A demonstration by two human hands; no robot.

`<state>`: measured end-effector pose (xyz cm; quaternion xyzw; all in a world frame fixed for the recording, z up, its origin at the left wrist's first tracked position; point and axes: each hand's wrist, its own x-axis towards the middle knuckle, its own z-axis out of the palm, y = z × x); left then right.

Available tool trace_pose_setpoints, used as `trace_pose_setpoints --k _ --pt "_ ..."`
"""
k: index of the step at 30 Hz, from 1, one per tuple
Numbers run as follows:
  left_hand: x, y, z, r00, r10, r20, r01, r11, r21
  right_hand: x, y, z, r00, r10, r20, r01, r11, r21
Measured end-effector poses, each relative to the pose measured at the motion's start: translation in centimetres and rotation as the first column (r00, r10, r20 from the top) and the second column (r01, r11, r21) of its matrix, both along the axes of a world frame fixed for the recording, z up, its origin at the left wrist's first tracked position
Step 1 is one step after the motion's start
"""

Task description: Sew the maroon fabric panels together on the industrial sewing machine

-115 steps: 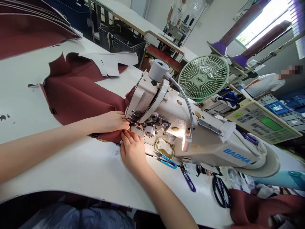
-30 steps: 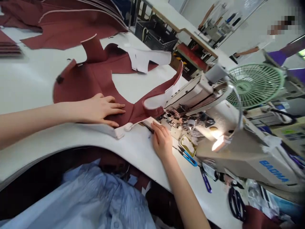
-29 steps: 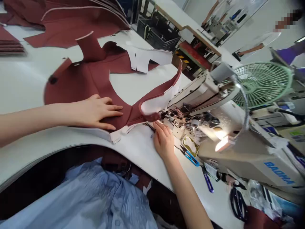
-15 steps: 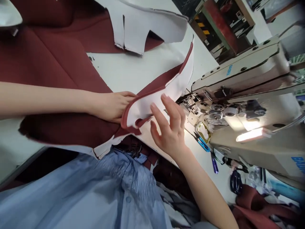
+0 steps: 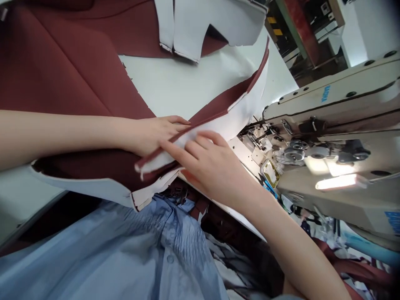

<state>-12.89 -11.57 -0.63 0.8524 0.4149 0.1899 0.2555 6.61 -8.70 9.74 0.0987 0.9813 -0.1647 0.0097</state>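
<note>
Head view, long narrow maroon fabric strip with a white backing (image 5: 239, 118): passes between the hands, its maroon rim raised and its white face turned toward the right.
Strip's long axis: slants from the near end, low and left by the person's body, up and away to the far end at the right.
Strip from the left hand (image 5: 150, 135): just to its right, the raised rim hiding parts of the fingers.
Strip from the right hand (image 5: 212, 164): directly under the fingers, so this hand is the nearer to the white face.
Left hand pose: palm down, laid flat and unclenched, fingers reaching toward the rim; the forearm comes in level from the left.
Right hand pose: back of the hand up, index finger stretched left across the strip, the other fingers bent over the white face; the thumb is mostly hidden, so whether it pinches the cloth cannot be told.
Wide maroon fabric panel (image 5: 62, 79): spreads left of and beyond the left hand, on the smooth white desk (image 5: 162, 87); its join with the strip is covered by that hand.
Off-white metal sewing machine (image 5: 306, 102): right of both hands, near the strip's far half; contact is unclear.
Small yellow-rimmed tray (image 5: 270, 173): beside the machine, beyond the right forearm.
</note>
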Motion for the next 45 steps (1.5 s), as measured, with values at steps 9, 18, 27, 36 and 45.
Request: trace_pose_setpoints --k 9,18,27,36,45 --pt "0.2 0.0 1.6 0.985 -0.149 -0.082 0.154 0.986 0.059 3.2 -2.7 -0.1 0.984 0.083 0.155 -0.122 0.957 0.263" --pt "0.3 -0.2 0.8 0.986 -0.133 -0.103 0.152 0.965 0.212 -0.4 -1.1 -0.2 0.965 0.163 0.205 -0.217 0.937 0.274" --pt "0.3 0.0 1.6 0.999 -0.032 0.036 0.036 0.991 -0.129 2.8 -2.8 -0.9 0.983 0.1 0.156 -0.151 0.921 0.358" --pt "0.4 0.1 1.7 0.994 -0.071 -0.087 0.065 0.995 -0.079 3.9 -3.1 -2.0 0.992 0.104 0.073 -0.119 0.962 0.246" --pt "0.3 -0.1 2.1 0.995 -0.068 -0.068 0.061 0.994 -0.095 4.1 -4.2 -2.0 0.996 0.032 0.083 -0.052 0.967 0.251"
